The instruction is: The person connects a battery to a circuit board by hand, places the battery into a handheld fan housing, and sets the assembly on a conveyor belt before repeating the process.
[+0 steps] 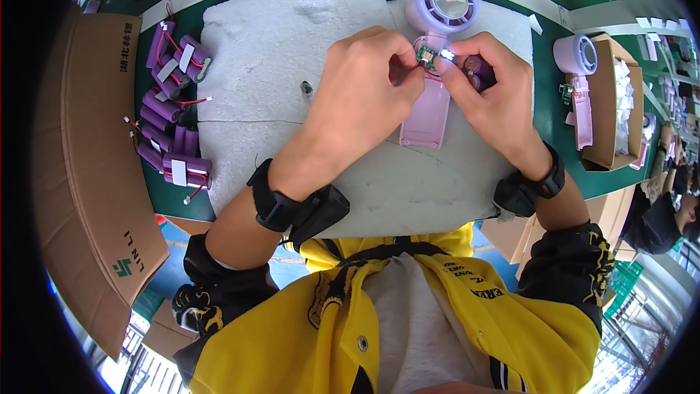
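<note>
A lilac handheld fan (442,4) lies on the foam pad, its round head away from me and its pink open handle shell (425,113) toward me. Over the upper handle, my left hand (373,80) pinches a small green circuit board (426,56) between thumb and fingertips. My right hand (490,80) closes its thumb and forefinger at a bright white spot (446,54) beside the board, likely a connector or a light. Under the right fingers sits a purple battery pack (477,73), partly hidden by them. A bit of red wire shows below the board.
White foam sheets (255,51) cover the green table. Several purple battery packs (175,124) with wires lie at the left, beside a large cardboard box (95,168). At the right, another fan (576,55) leans by a small carton (620,102) of white pieces.
</note>
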The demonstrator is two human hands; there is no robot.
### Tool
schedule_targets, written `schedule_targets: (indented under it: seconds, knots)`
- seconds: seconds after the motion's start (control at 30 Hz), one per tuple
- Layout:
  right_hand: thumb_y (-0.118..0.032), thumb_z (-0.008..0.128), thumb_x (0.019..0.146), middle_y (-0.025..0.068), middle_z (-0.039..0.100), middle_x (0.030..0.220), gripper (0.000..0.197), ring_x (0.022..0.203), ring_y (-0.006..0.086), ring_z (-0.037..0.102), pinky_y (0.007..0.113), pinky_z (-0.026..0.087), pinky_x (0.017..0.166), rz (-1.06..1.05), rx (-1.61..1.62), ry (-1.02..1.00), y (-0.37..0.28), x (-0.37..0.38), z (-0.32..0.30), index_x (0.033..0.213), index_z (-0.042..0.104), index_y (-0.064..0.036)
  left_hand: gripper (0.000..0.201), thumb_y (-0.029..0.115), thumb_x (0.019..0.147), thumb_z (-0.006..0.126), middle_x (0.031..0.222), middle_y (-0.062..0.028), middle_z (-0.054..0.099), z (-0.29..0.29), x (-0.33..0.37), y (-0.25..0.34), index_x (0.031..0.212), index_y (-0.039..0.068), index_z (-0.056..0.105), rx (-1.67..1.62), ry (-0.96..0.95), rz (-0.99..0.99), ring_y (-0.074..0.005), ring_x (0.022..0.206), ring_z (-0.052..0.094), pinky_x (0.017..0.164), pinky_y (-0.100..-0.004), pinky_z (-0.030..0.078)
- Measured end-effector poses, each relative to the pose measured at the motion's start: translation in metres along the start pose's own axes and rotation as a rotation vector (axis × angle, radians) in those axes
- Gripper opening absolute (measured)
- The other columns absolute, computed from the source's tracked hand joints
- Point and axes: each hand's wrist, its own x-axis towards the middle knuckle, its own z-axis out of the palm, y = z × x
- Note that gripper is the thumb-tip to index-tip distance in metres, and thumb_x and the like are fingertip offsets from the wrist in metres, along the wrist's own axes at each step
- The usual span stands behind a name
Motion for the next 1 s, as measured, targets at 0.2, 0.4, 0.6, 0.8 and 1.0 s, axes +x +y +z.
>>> schedule_targets:
  seconds: [0.2,0.4,0.6,0.8,1.0]
  knots:
    - [-0.008,0.074,0.081,-0.0005,0.058,0.067,0.019,0.057,0.0043,0.045,0.020,0.038,0.052,0.079,0.042,-0.053,-0.002,0.001,-0.001,0.094,0.062,-0.0012,0.013,-0.001,0.071,0.070,0.076,-0.0126,0.060,0.001,-0.002,0.001,0.076,-0.002,0.058,0.050,0.046,0.075,-0.0266,0.065,0.063,0.058,-0.0343,0.050]
    - [-0.008,0.074,0.082,-0.0010,0.058,0.067,0.018,0.058,0.0037,0.045,0.020,0.039,0.053,0.011,0.030,-0.024,0.001,0.001,0.001,0.093,0.061,-0.0015,0.013,-0.003,0.074,0.070,0.076,-0.0061,0.059,-0.004,0.000,0.000,0.074,-0.001,0.057,0.160,-0.008,0.234,-0.0169,0.061,0.062,0.056,-0.0278,0.049]
    - [-0.006,0.074,0.081,-0.0011,0.059,0.069,0.017,0.058,0.0039,0.046,0.020,0.039,0.053,0.024,0.038,-0.056,0.000,0.000,-0.002,0.093,0.062,-0.0020,0.019,-0.003,0.074,0.069,0.083,-0.0055,0.060,-0.011,0.005,0.001,0.088,0.001,0.057,0.036,-0.074,0.073,-0.0147,0.063,0.060,0.056,-0.0269,0.047]
    - [-0.004,0.074,0.079,0.0011,0.062,0.076,0.018,0.059,0.0054,0.048,0.020,0.040,0.053,-0.005,0.042,-0.067,-0.002,0.000,-0.003,0.093,0.063,-0.0019,0.040,-0.004,0.077,0.066,0.082,-0.0038,0.061,-0.012,0.005,-0.004,0.114,0.007,0.056,-0.078,-0.214,0.024,-0.0110,0.064,0.056,0.057,-0.0249,0.045]
    - [-0.001,0.075,0.076,0.0049,0.064,0.085,0.021,0.061,0.0084,0.054,0.021,0.043,0.055,-0.214,-0.009,0.039,0.005,0.001,0.000,0.094,0.066,-0.0011,0.040,-0.002,0.076,0.063,0.087,-0.0094,0.064,-0.010,0.008,-0.003,0.114,0.008,0.059,-0.085,-0.227,0.049,-0.0208,0.068,0.061,0.064,-0.0323,0.049]
